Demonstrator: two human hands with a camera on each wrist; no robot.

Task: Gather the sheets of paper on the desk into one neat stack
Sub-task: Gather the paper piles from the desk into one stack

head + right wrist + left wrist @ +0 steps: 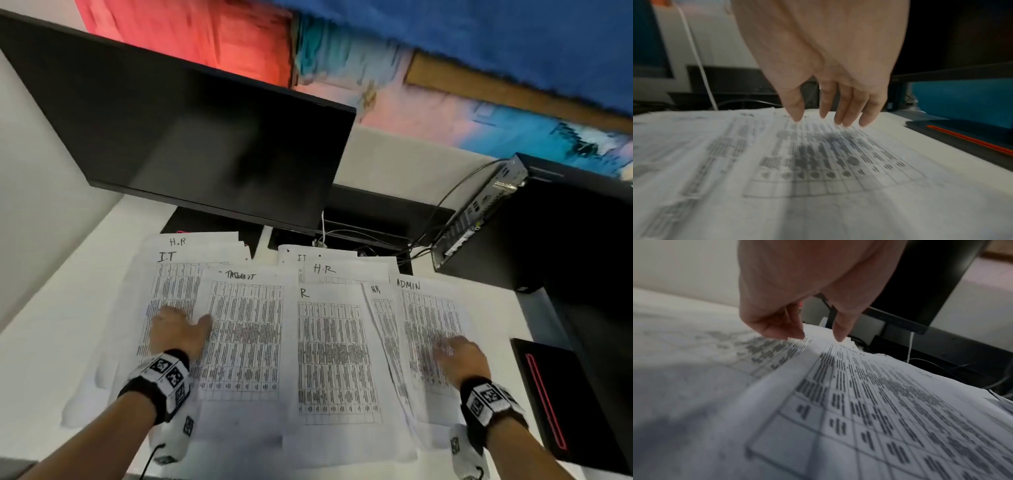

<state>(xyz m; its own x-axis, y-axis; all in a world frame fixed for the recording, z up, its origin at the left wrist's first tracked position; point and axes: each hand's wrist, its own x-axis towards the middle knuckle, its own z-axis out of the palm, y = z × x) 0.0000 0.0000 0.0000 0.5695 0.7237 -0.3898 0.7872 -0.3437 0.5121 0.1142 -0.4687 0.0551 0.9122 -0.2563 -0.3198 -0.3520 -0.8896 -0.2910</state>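
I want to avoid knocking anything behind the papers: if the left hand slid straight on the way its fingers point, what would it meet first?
Probably only paper at first: the left hand points up the I.T sheet toward the H.R. sheet; past those, the monitor's base, though depth is unclear.

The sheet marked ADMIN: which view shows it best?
The head view: the ADMIN sheet lies almost whole, heading legible, under the right hand. The right wrist view shows only its blurred table beneath the fingertips; the left wrist view does not identifiably show it.
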